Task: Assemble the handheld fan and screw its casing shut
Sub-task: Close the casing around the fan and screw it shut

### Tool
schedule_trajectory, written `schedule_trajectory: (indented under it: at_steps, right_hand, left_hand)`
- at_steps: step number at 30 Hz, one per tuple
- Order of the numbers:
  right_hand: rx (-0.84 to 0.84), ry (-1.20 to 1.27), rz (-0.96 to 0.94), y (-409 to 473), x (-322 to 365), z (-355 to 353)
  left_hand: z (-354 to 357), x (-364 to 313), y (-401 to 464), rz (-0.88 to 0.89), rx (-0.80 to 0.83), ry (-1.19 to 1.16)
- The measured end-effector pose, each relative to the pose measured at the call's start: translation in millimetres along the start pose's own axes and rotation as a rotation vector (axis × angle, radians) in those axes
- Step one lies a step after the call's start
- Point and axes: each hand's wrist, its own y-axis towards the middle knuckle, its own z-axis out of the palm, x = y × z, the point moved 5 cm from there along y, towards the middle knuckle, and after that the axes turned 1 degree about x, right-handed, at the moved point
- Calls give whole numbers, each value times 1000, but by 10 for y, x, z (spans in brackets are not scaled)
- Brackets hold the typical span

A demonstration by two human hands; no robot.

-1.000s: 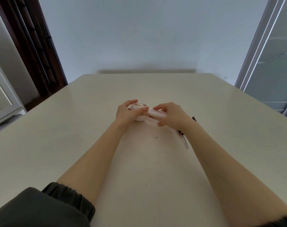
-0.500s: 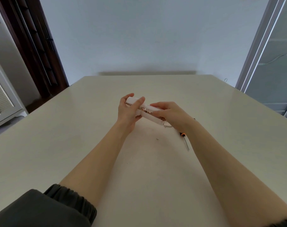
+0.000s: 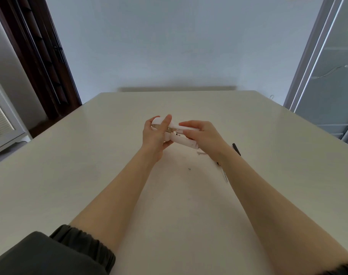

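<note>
I see the pale table (image 3: 89, 175) filling most of the view, and I work from there down. My left hand (image 3: 155, 135) and right hand (image 3: 205, 136) meet just above its middle, toward twelve o'clock from me, both raised off the surface.

Between them is the white fan (image 3: 181, 139), held in the air. Its long axis runs from ten o'clock, where the rounded head sits in my left hand, down to four o'clock, where the handle end pokes out under my right palm. My left fingers curl around the head, one finger standing up across its front. My right fingers pinch the upper casing half along the handle, thumb beneath. A gap shows between the two halves at the neck, with what looks like dark wiring inside, so I judge the casing is not yet seated and the coming move is a squeeze across that seam.

The screwdriver (image 3: 236, 149) lies on the table at four o'clock from the fan, partly hidden behind my right wrist, so the right hand is the nearer one. A tiny dark speck, probably a screw (image 3: 189, 169), lies at six o'clock, well apart from both hands.
</note>
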Motion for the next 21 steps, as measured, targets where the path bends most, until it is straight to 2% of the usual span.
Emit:
schedule_trajectory:
  at_steps: [21]
  right_hand:
    - [-6,33,25,24,0,-7]
  left_hand:
    - [-57,35,67,-65,-40,-87]
